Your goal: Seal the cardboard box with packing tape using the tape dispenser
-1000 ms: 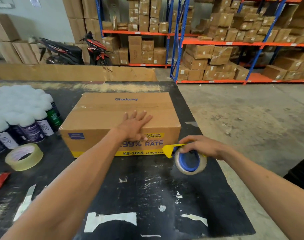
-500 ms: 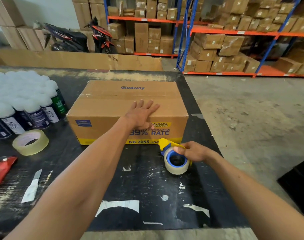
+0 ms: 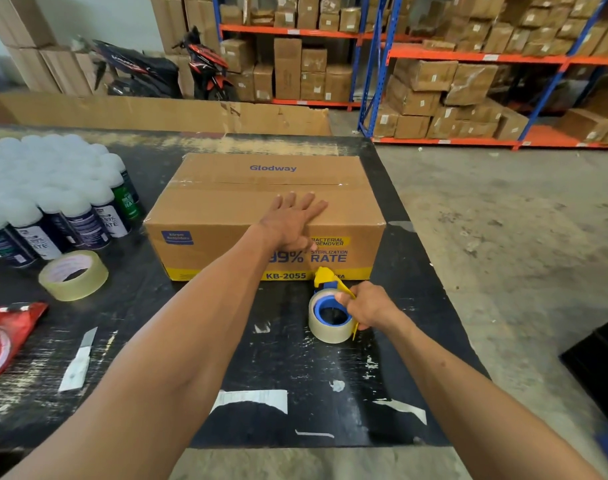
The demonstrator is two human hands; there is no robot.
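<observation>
A closed brown cardboard box (image 3: 226, 202) printed "Glodway" sits on the black table (image 3: 295, 393). My left hand (image 3: 292, 221) lies flat, fingers spread, over the box's near top edge. Just in front of the box's near face, my right hand (image 3: 366, 304) grips the yellow and blue tape dispenser (image 3: 328, 306) with its roll of clear tape. The dispenser rests low on the table, its yellow front end against the bottom of the box's near face.
Several white-capped spray cans (image 3: 53, 202) crowd the table's left side. A loose tape roll (image 3: 73, 275), a utility-knife blade (image 3: 79, 362) and a red packet (image 3: 4, 337) lie at the front left. Shelves of boxes (image 3: 468, 81) and a scooter (image 3: 164, 71) stand behind.
My right hand has brought the dispenser down from beside the box's lower right corner to the table in front of the box. My left hand stays on the box.
</observation>
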